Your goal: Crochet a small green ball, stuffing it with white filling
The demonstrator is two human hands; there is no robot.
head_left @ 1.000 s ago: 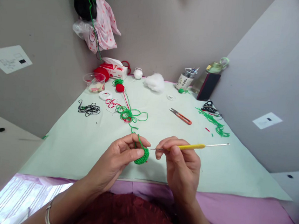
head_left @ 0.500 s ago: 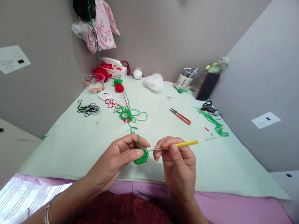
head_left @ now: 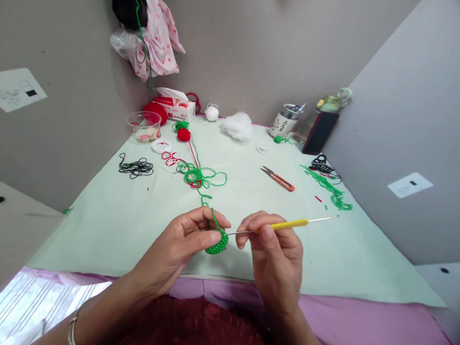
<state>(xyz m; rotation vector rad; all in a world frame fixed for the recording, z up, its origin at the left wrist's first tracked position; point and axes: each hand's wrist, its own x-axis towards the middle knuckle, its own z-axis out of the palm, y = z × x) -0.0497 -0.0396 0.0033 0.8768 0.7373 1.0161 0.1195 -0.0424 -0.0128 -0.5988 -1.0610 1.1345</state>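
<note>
Between the thumb and fingers of my left hand (head_left: pixel 191 236) is a small rounded green crochet piece (head_left: pixel 217 244). Green yarn (head_left: pixel 214 218) runs from it over my left fingers and back to a loose tangle of green yarn (head_left: pixel 197 176) on the table. My right hand (head_left: pixel 273 252) is closed round the yellow handle of a crochet hook (head_left: pixel 290 224). One metal end of the hook meets the top edge of the green piece; the other end points out to the right. Whether yarn is looped on the hook's tip is too small to tell.
Orange thread snips (head_left: pixel 278 179) lie beyond my right hand, with black-handled scissors (head_left: pixel 321 165) and cut green strands (head_left: pixel 334 193) further right. Black cord (head_left: pixel 136 167) lies at left. Along the back stand a tissue box (head_left: pixel 175 107), white stuffing (head_left: pixel 236 126), a pen holder (head_left: pixel 284 122) and a phone (head_left: pixel 320 133).
The hook's outer end has swung slightly right and down, and my right hand has shifted a little with it. My left hand and the green piece have hardly moved.
</note>
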